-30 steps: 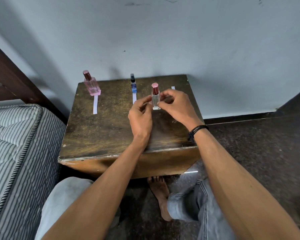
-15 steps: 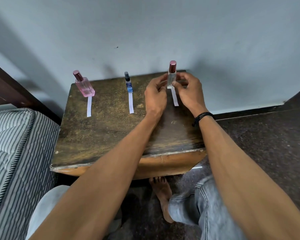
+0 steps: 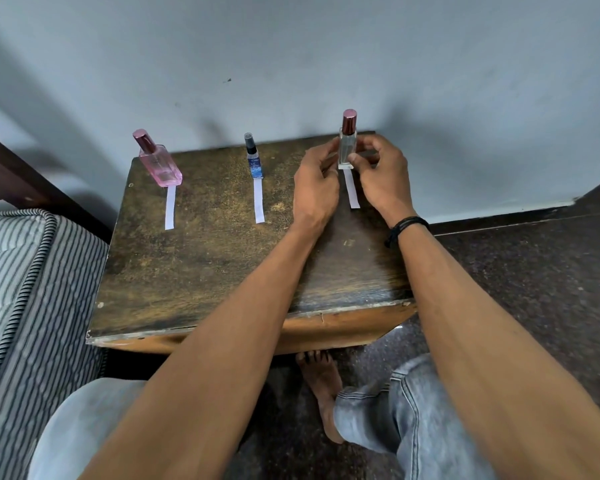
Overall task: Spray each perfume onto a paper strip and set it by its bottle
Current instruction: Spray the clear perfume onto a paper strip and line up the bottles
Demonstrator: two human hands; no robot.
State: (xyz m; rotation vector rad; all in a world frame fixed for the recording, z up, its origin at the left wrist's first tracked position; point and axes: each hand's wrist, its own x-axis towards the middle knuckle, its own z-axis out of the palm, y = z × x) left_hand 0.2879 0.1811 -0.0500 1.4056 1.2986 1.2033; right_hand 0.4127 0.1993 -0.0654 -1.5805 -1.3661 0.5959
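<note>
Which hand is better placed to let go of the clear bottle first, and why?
Left. The right hand pinches the clear bottle at its base above the strip; the left hand only touches its side.

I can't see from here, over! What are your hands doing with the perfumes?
Left hand and right hand both pinching clear bottle, upright above its strip. Pink bottle and blue bottle paired with strips. Nothing in the way.

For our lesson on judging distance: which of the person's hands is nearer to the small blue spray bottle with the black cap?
Left. The left hand lies just right of the small blue spray bottle with the black cap; the right hand is farther right, beyond the clear bottle.
</note>
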